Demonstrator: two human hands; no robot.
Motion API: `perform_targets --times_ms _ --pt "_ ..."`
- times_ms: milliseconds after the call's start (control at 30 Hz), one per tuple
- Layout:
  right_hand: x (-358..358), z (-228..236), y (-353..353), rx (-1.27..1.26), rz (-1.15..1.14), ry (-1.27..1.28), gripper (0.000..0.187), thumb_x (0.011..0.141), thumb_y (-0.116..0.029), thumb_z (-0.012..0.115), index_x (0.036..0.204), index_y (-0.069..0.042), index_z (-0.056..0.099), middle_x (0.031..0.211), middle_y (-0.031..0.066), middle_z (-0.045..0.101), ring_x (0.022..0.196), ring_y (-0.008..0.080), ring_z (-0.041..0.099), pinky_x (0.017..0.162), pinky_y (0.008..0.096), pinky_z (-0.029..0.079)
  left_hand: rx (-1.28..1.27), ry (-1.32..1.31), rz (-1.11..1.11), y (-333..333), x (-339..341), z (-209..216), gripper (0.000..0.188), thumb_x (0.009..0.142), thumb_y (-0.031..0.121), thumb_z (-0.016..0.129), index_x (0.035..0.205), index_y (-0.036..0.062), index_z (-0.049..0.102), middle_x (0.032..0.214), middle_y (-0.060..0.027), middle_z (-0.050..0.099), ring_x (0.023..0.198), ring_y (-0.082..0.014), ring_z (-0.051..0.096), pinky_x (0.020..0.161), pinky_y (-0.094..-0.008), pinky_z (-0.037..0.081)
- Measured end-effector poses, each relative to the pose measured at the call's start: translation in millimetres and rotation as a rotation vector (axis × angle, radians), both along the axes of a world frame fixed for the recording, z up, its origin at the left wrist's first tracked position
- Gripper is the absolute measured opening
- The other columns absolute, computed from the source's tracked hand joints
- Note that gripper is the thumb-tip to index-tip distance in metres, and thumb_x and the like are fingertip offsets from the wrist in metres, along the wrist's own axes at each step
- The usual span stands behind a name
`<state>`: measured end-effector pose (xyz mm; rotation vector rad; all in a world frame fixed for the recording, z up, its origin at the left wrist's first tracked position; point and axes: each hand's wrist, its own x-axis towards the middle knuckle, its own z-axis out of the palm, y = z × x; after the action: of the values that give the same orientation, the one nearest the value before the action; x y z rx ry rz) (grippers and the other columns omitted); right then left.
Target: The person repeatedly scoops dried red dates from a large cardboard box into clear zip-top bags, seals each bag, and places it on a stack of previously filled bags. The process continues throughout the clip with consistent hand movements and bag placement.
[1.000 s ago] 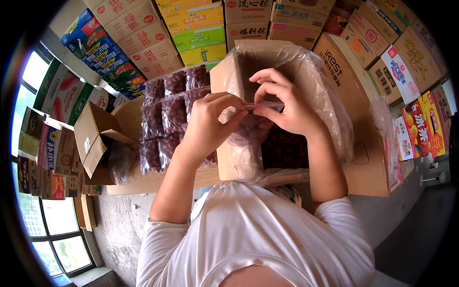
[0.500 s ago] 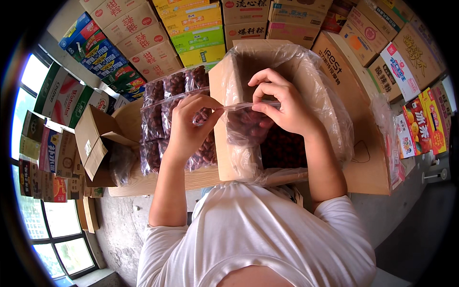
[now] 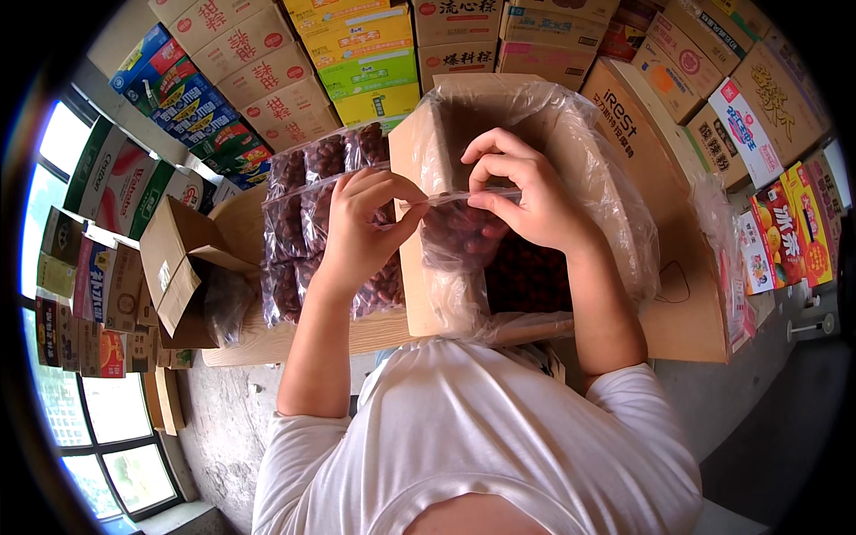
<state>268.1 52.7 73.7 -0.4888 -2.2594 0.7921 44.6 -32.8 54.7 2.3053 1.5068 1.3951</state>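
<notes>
My left hand (image 3: 367,218) pinches the left end of the top edge of a clear plastic bag of red dates (image 3: 459,236). At the other end of that edge, the thumb and index finger of my right hand (image 3: 530,192) are closed on the plastic, its other fingers curled above. The filled bag hangs over the near left side of a large cardboard box (image 3: 417,178) lined with clear film. Loose dark red dates (image 3: 532,278) lie at the bottom of this box. Just left of it, partly behind my left hand, are rows of filled date bags (image 3: 283,223).
A wooden table (image 3: 241,355) carries the bags and the lined box. At its left end stands an open carton (image 3: 183,267) with crumpled plastic (image 3: 229,308). Stacked cartons (image 3: 357,45) line the back; a large flat carton (image 3: 682,294) stands right of the lined box.
My left hand has shifted slightly right along the bag's top edge, toward my right hand. My right hand has barely moved.
</notes>
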Motion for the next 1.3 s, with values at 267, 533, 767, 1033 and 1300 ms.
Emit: perform_targets --times_ms 267,533,767,1033,1300 --pt "-1 2 -3 -0.040 0.004 0.005 0.016 0.076 0.001 0.073 0.078 0.000 0.057 0.106 0.0070 0.057 0.099 0.0226 0.058 0.085 0.0325 0.047 0.025 -0.105 -0.074 3 9 2 0.014 0.069 0.004 0.076 0.079 0.0081 0.067 0.081 -0.0018 0.067 0.080 -0.0202 0.064 0.072 -0.0326 0.045" --pt "-1 1 -2 0.000 0.022 0.017 0.016 0.075 0.001 0.073 0.077 0.000 0.057 0.106 0.0074 0.057 0.098 0.0231 0.059 0.085 0.0331 0.047 0.005 -0.025 -0.071 2 9 7 0.015 0.069 0.000 0.077 0.082 0.0037 0.068 0.083 -0.0062 0.065 0.077 -0.0214 0.063 0.072 -0.0323 0.048" --pt "-3 0 -3 0.034 0.025 0.035 0.016 0.073 0.002 0.072 0.078 -0.001 0.058 0.104 0.0075 0.058 0.095 0.0234 0.060 0.081 0.0329 0.048 0.016 0.034 -0.052 6 11 3 0.014 0.069 0.001 0.076 0.080 0.0042 0.068 0.082 -0.0061 0.065 0.076 -0.0220 0.063 0.069 -0.0323 0.047" --pt "-9 -3 -5 0.091 0.002 0.072 0.016 0.072 0.000 0.073 0.080 -0.003 0.060 0.105 0.0070 0.059 0.095 0.0258 0.061 0.082 0.0346 0.050 0.015 0.014 -0.071 10 16 -1 0.013 0.070 0.001 0.077 0.080 0.0034 0.068 0.080 -0.0064 0.065 0.074 -0.0222 0.064 0.068 -0.0332 0.048" --pt "-10 -3 -6 0.219 -0.029 0.017 0.016 0.071 -0.003 0.075 0.080 -0.006 0.061 0.106 0.0043 0.060 0.094 0.0270 0.061 0.079 0.0391 0.050 -0.041 -0.041 -0.103 10 12 3 0.013 0.071 0.002 0.078 0.079 0.0020 0.068 0.077 -0.0073 0.064 0.069 -0.0217 0.062 0.063 -0.0313 0.047"
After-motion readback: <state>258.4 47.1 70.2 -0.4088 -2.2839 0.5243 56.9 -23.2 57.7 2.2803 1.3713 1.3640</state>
